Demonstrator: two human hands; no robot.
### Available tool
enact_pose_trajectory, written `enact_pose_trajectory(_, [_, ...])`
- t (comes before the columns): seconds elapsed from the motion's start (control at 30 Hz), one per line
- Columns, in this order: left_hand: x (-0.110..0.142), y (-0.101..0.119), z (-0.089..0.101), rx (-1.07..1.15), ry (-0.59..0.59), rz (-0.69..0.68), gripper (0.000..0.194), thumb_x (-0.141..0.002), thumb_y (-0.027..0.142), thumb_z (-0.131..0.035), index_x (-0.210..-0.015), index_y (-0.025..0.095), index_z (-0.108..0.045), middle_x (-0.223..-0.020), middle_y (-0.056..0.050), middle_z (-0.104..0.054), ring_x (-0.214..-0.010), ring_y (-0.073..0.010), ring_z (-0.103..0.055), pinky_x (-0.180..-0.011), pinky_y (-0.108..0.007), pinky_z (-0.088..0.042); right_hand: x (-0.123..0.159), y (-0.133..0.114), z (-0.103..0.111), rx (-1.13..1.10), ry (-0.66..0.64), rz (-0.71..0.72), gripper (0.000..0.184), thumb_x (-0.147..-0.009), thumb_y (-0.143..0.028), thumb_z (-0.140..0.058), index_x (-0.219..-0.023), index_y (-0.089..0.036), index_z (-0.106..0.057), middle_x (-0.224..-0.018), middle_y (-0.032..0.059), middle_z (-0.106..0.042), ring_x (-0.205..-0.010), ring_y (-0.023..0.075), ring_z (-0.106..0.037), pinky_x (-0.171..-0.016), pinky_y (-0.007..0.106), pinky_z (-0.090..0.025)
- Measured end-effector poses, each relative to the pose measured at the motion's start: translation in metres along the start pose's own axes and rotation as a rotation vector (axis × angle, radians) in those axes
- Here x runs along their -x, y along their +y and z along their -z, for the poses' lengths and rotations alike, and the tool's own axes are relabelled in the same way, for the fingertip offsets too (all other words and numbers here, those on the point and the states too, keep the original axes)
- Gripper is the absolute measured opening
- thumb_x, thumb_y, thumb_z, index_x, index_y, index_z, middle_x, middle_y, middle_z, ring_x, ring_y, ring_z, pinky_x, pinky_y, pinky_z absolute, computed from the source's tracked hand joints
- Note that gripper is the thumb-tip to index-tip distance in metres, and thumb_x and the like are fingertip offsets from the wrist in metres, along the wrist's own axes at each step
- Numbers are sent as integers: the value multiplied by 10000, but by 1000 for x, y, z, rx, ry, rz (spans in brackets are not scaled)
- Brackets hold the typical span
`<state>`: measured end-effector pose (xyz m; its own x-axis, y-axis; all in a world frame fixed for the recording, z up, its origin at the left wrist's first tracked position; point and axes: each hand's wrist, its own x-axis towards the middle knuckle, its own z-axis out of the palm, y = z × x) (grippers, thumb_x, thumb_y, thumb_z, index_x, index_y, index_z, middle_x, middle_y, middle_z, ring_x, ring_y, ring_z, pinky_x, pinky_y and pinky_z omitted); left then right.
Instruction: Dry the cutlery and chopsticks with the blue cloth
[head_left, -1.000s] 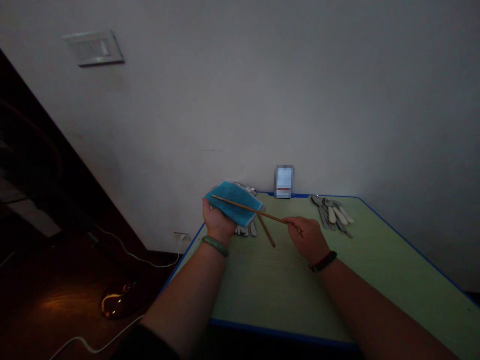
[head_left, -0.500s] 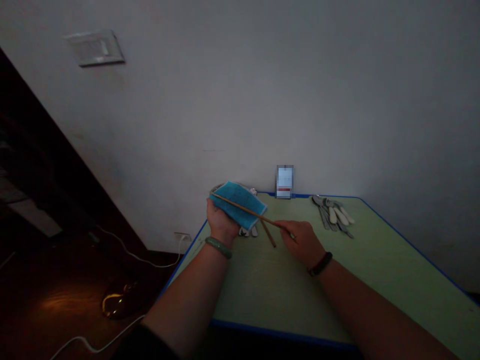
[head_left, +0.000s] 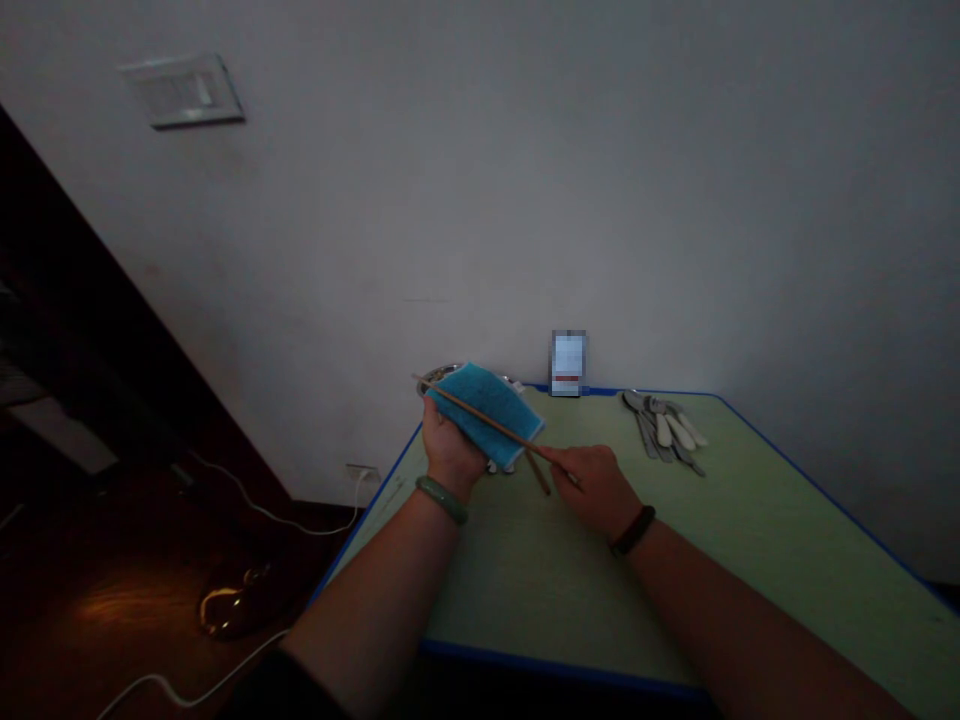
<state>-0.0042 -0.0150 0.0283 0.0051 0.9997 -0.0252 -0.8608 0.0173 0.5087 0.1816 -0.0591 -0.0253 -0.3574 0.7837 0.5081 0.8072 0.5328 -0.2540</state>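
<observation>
the left hand (head_left: 452,448) holds a blue cloth (head_left: 499,400); the right hand (head_left: 598,490) grips a wooden stick (head_left: 480,413) across it. cutlery (head_left: 666,428) lies farther right on the green table (head_left: 540,590).

You can read no text, label, brand or number here. On the upright lit device (head_left: 568,362) by the wall (head_left: 712,200) ahead of you, the screen is pixelated into pale blocks with a reddish band. Along the left edge of your table (head_left: 750,540), faint dark marks (head_left: 390,494) are too small to make out.
</observation>
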Motion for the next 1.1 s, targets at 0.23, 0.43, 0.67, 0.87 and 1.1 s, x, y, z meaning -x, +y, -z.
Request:
enact_pose_trajectory(0.23, [-3, -7, 6, -36, -59, 44, 726, -866, 708, -300, -1170, 162, -668, -1149, -154, -710, -1190, -354, -591, -1007, -549, -437, 0, -3, -3, 74, -1, 18, 352, -938, -211, -461, -1201, -237, -693, -755, 39, -713, -716, 154, -615, -698, 307, -295])
enact_pose_trajectory(0.43, [-4, -11, 10, -29, -119, 81, 696, -827, 716, -413, -1221, 190, -639, -1225, -136, -682, -1206, -349, -581, -1029, -562, -416, 0, -2, -8, 67, 13, 53, 369, -915, -176, -475, -1220, -227, -676, -800, 43, -727, -732, 159, -615, -716, 314, -293])
enact_pose_trajectory(0.67, [-1, -11, 6, -33, -131, 83, 700, -856, 707, -360, -1227, 182, -635, -1199, -141, -691, -1208, -352, -580, -1051, -556, -396, -2, -8, -7, 13, 34, -24, 302, -918, -195, -478, -1138, -204, -684, -855, 50, -749, -796, 184, -651, -779, 326, -321])
enact_pose_trajectory(0.87, [2, -13, 2, -46, -100, 97, 765, -867, 716, -298, -1242, 135, -624, -1154, -171, -702, -1170, -365, -605, -1028, -557, -418, -4, -10, -4, 21, -12, -54, 265, -915, -202, -501, -1088, -206, -701, -835, 44, -745, -792, 200, -667, -786, 340, -321])
enact_pose_trajectory(1.1, [2, -16, 3, -53, -115, 120, 736, -882, 681, -313, -1229, 118, -635, -1165, -175, -701, -1188, -358, -596, -1048, -535, -409, -2, -7, -7, 14, -52, -54, 280, -913, -201, -514, -1126, -216, -696, -974, 65, -759, -881, 213, -674, -824, 359, -328])
